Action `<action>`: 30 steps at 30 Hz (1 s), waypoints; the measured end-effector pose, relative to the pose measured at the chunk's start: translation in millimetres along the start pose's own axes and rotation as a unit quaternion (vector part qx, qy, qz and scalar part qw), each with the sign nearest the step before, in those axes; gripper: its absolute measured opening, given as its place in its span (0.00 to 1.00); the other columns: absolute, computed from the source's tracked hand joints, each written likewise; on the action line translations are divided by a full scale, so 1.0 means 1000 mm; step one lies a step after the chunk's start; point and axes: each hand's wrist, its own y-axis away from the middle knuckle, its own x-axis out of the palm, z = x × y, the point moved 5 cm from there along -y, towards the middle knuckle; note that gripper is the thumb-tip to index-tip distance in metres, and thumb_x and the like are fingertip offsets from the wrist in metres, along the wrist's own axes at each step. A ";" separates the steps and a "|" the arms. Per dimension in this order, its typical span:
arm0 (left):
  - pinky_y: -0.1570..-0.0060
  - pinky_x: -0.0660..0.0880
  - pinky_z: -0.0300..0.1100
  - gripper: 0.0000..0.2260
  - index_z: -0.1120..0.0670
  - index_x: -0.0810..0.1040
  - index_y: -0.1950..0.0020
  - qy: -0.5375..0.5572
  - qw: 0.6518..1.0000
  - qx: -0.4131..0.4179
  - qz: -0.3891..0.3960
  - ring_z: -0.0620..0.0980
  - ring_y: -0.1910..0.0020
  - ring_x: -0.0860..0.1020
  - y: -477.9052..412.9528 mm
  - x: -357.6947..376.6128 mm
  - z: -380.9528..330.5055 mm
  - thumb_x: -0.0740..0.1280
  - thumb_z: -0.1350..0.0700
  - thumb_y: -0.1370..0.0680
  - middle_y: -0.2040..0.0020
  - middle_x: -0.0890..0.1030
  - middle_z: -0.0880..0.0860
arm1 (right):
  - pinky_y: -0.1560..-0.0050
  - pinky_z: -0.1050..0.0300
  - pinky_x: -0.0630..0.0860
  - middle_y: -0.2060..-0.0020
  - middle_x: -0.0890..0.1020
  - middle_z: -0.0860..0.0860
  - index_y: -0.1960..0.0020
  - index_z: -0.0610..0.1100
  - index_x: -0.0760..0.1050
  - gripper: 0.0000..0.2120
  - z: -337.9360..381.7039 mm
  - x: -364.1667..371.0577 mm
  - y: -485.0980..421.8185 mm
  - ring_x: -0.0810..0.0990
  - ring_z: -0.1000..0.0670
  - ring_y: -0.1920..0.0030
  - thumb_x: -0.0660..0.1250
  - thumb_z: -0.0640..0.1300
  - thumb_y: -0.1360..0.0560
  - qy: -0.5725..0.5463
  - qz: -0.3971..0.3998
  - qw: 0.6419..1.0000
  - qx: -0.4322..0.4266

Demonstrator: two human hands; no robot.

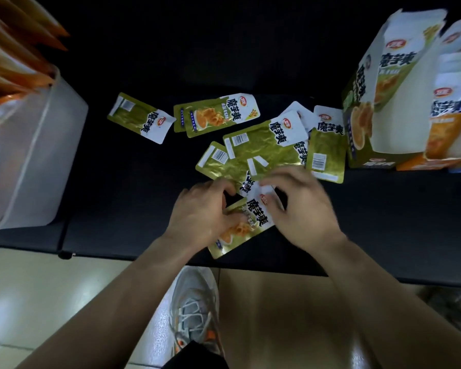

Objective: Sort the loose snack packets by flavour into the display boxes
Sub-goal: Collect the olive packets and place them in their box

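1. Black desk (pixel 383 222) over tiled floor (pixel 37 302); green display box (pixel 355 153) and orange display box (pixel 442 137) stand far right, likely kept within reach for drops.
2. Your left grip (pixel 202 211) curls round the near packet (pixel 253 222), probably squaring it to lift.
3. Your right grip (pixel 301 206) sits at its white end; blurred, can't tell if it pinches.
4. Packet: green foil, face up, at the desk's near edge; loose pile (pixel 264 150) just beyond.

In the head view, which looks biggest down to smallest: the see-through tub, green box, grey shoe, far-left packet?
Tied biggest: see-through tub (cut off at the edge) and green box look alike.
Then grey shoe.
Then far-left packet.
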 end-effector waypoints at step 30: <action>0.64 0.76 0.32 0.08 0.51 0.81 0.50 0.460 0.854 -0.179 -0.165 0.38 0.64 0.82 -0.005 -0.058 0.078 0.65 0.62 0.20 0.61 0.85 0.44 | 0.48 0.51 0.74 0.51 0.77 0.62 0.41 0.60 0.79 0.10 0.044 -0.013 -0.065 0.76 0.55 0.48 0.66 0.48 0.20 0.038 0.266 0.959 -0.089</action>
